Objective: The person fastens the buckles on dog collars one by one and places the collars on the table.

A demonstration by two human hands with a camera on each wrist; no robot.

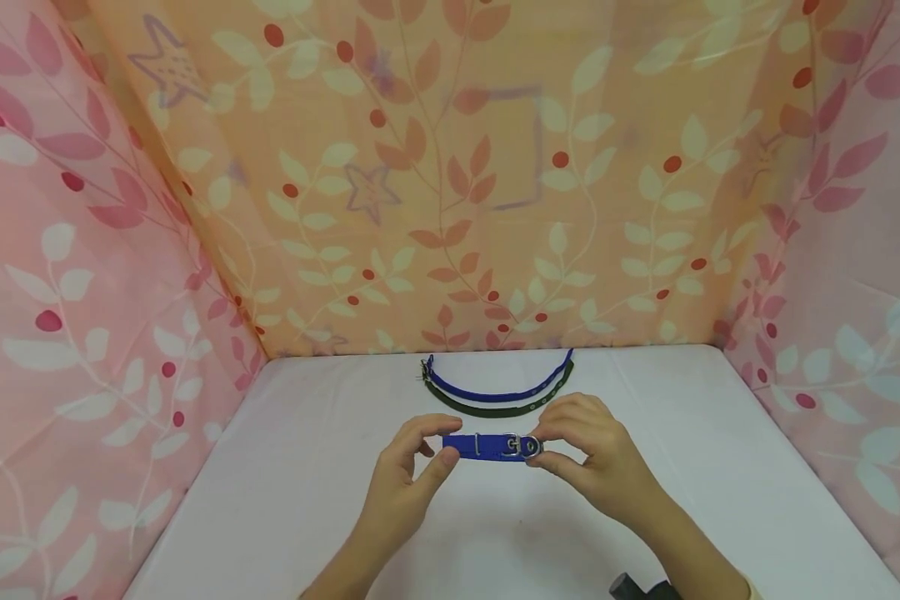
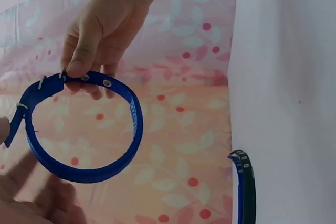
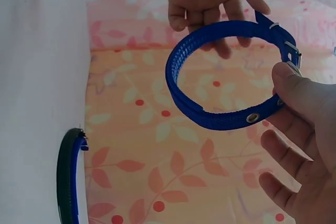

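A blue dog collar (image 1: 487,447) with a metal buckle and D-ring is fastened into a loop, held above the white table. My right hand (image 1: 588,450) pinches it beside the buckle, thumb on the outer face, as the right wrist view shows. At the other side, my left hand (image 1: 412,467) touches the strap's free tip with its thumb; its other fingers are spread apart from the thumb. Metal eyelets (image 3: 253,117) show along the band. Behind the hands, a second blue collar (image 1: 495,397) and a dark green collar (image 1: 495,412) lie curved side by side on the table.
The white table (image 1: 270,500) is enclosed by floral cloth, with an orange back wall (image 1: 435,167) and pink side walls (image 1: 82,333). A black object (image 1: 626,587) shows at the bottom edge by the right forearm.
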